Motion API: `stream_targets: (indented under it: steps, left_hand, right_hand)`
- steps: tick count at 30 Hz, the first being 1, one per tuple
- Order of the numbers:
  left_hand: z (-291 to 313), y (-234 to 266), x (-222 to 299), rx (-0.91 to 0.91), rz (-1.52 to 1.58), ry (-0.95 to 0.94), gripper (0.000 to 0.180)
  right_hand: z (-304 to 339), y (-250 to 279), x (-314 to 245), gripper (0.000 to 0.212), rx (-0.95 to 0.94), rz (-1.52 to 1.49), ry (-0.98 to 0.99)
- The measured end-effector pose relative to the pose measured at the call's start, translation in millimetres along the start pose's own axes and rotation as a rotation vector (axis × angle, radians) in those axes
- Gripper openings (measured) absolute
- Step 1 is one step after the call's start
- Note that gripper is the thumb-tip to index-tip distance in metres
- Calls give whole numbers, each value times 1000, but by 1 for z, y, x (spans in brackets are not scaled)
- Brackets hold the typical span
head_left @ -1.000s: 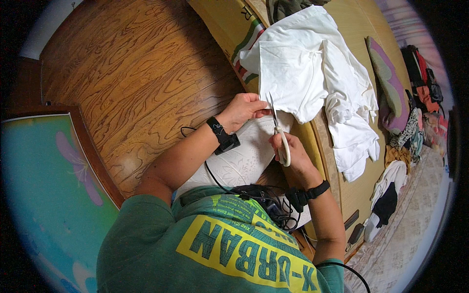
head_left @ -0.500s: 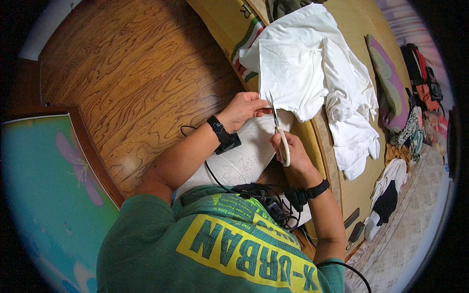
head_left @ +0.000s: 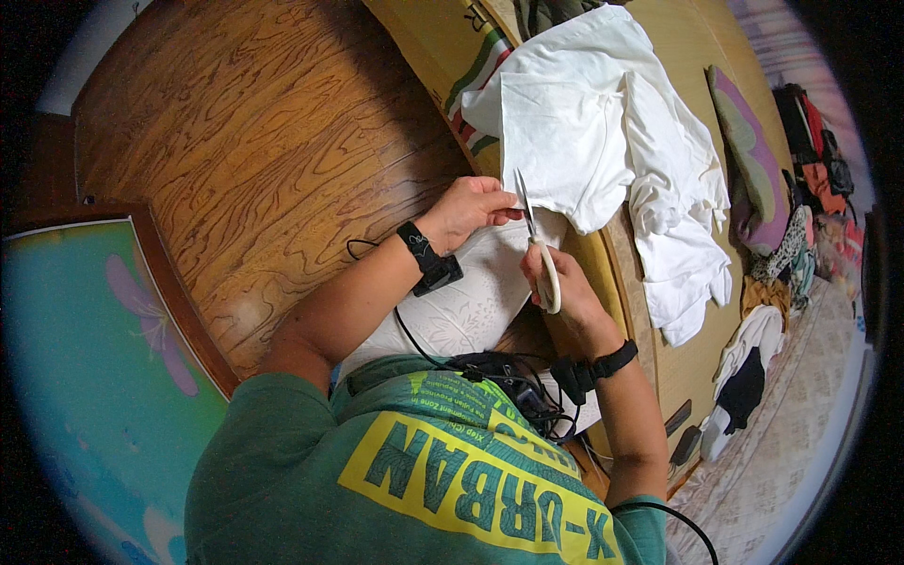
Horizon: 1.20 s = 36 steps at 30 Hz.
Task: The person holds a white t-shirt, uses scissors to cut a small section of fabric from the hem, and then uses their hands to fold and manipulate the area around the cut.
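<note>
A white cloth garment (head_left: pixel 565 132) lies spread over a yellowish board surface, its near edge hanging toward my lap. My left hand (head_left: pixel 469 212) pinches that garment's lower left corner between thumb and fingers. In my right hand (head_left: pixel 568 292) is a pair of scissors (head_left: pixel 544 268) with white handles, my fingers through the loops. The blades point away from me, slightly parted, and lie at the garment's edge just right of my left fingertips. Whether cloth sits between the blades is too small to tell.
Wood-grain floor (head_left: pixel 254 160) stretches to the left. A purple and olive folded cloth (head_left: pixel 744 160) lies right of the garment, with heaped clothes (head_left: pixel 819 179) beyond. Black cables (head_left: pixel 556 419) cross my lap. A blue-green panel (head_left: pixel 94 348) with a brown frame stands at the left.
The scissors and my right hand have shifted slightly forward, and the blades look a little wider apart. My left hand keeps its pinch on the garment's corner.
</note>
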State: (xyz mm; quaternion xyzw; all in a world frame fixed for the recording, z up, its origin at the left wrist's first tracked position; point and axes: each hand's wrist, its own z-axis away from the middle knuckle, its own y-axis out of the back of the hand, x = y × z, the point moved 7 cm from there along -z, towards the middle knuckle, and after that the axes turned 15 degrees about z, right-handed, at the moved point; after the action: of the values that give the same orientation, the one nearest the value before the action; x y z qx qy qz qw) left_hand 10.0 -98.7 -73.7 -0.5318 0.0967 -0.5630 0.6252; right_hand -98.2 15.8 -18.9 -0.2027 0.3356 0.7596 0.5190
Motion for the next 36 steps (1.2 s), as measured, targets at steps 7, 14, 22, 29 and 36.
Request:
stream_targets:
  steps: [7, 14, 22, 29, 36]
  left_hand:
    - [-1, 1, -2, -28, 20, 2, 16]
    - [-1, -2, 0, -30, 45, 10, 16]
    - [2, -3, 1, -49, 78, 12, 16]
    - [1, 3, -3, -77, 54, 16, 15]
    - [3, 3, 2, -78, -15, 8, 13]
  right_hand:
    - [-14, 4, -10, 48, -35, 28, 9]
    - [-19, 7, -9, 49, -21, 29, 5]
    - [-15, 7, -18, 48, 34, 51, 39]
    - [-28, 8, -25, 43, 18, 47, 41]
    - [-36, 10, -37, 51, -23, 4, 48]
